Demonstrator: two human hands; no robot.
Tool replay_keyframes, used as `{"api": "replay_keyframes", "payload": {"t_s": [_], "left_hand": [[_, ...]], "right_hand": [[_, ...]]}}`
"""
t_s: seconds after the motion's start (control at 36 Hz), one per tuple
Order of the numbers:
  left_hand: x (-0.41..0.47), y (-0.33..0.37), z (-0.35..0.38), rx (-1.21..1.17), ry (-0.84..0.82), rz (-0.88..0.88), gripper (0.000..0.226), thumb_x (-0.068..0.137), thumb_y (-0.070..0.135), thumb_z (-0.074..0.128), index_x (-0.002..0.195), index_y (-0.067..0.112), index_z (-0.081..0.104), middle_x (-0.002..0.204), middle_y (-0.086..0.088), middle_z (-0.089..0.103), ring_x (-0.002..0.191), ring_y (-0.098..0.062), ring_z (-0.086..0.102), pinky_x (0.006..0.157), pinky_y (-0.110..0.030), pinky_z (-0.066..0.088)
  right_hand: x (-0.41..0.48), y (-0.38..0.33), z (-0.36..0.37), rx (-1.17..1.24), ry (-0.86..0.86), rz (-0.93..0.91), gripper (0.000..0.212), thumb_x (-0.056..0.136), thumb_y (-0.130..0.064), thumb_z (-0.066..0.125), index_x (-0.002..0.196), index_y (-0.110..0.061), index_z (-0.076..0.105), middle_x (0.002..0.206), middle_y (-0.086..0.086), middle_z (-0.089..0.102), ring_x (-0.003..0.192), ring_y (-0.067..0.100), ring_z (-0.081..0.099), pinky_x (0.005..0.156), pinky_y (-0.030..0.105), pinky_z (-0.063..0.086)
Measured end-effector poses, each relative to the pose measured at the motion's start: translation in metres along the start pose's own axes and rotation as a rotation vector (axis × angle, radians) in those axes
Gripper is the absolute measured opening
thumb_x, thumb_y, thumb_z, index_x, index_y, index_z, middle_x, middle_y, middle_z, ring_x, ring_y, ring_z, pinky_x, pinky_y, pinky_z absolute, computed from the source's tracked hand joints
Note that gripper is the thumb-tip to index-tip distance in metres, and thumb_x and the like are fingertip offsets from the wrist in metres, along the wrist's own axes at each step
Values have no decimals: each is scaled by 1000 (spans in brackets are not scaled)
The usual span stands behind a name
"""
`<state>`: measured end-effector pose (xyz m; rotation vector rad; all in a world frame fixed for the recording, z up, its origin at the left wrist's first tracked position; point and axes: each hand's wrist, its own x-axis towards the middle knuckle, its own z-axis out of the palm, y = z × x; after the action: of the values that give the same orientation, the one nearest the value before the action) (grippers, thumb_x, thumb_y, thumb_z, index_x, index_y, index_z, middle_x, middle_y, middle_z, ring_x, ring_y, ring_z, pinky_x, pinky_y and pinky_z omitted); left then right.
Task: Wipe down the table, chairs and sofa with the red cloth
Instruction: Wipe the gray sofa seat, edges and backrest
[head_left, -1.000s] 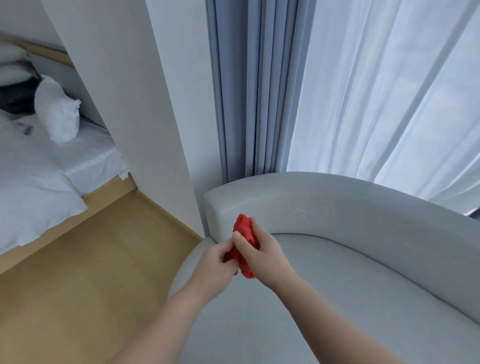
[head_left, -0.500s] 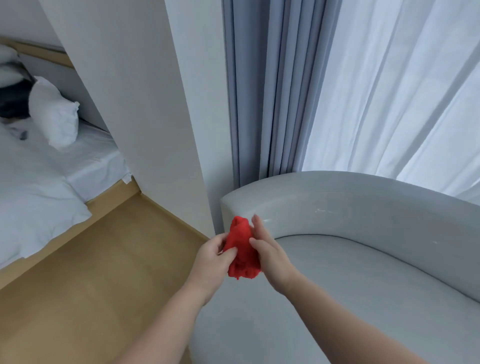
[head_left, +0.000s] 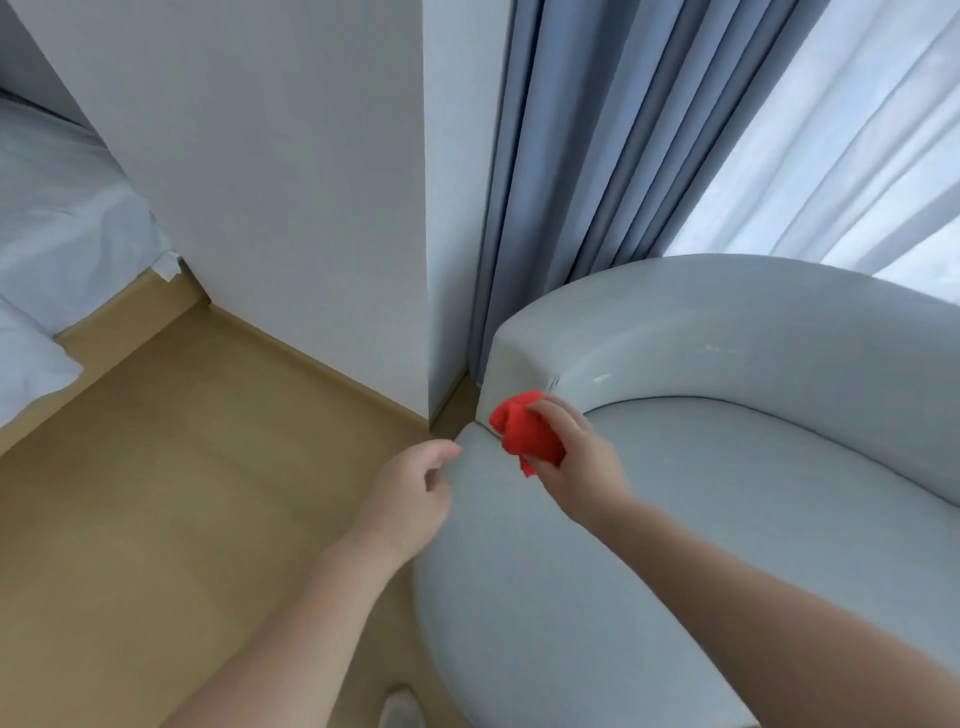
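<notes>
One red cloth (head_left: 524, 434), gripped in the right hand (head_left: 582, 467), at one sofa (head_left: 727, 493).

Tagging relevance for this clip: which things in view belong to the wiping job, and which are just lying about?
Job: red cloth, right hand gripping it, left hand, grey sofa.
Lying about: bed, blue curtain, sheer curtain, wooden floor, white wall.

The cloth (head_left: 524, 434) is bright red and bunched into a wad, gripped in the right hand (head_left: 582, 467). It sits just off frame centre toward 6 o'clock, at the 10 o'clock corner of the sofa (head_left: 727, 519), over the seam where the seat meets the end of the curved backrest. The sofa is pale grey, smooth and rounded, filling the view from 3 to 6 o'clock.
</notes>
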<state>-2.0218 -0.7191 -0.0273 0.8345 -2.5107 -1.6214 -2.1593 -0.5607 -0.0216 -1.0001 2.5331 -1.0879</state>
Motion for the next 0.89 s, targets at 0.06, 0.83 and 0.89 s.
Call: {"api": "replay_keyframes", "payload": {"t_s": [0.06, 0.83, 0.89], "left_hand": [[15, -32, 6, 127, 1, 32, 42, 91, 5, 44, 125, 26, 56, 127, 14, 54, 116, 2, 47, 93, -12, 31], [114, -260, 133, 214, 13, 107, 35, 85, -4, 49, 111, 14, 65, 107, 6, 59, 73, -7, 44, 72, -21, 36], [119, -265, 137, 234, 14, 114, 36, 86, -1, 49, 112, 17, 65, 105, 9, 58, 71, -6, 43, 70, -21, 36]], "right_hand": [[25, 29, 11, -321, -27, -246, 53, 67, -1, 76, 117, -14, 64, 127, 14, 58, 98, 40, 62, 76, 46, 55], [128, 268, 213, -1599, -553, -640, 53, 99, -19, 23, 149, -1, 23, 158, 18, 8, 145, 37, 9, 117, 47, 2], [128, 277, 226, -1592, -596, -614, 50, 100, -18, 26, 147, 0, 26, 159, 17, 7, 145, 37, 9, 117, 45, 1]]}}
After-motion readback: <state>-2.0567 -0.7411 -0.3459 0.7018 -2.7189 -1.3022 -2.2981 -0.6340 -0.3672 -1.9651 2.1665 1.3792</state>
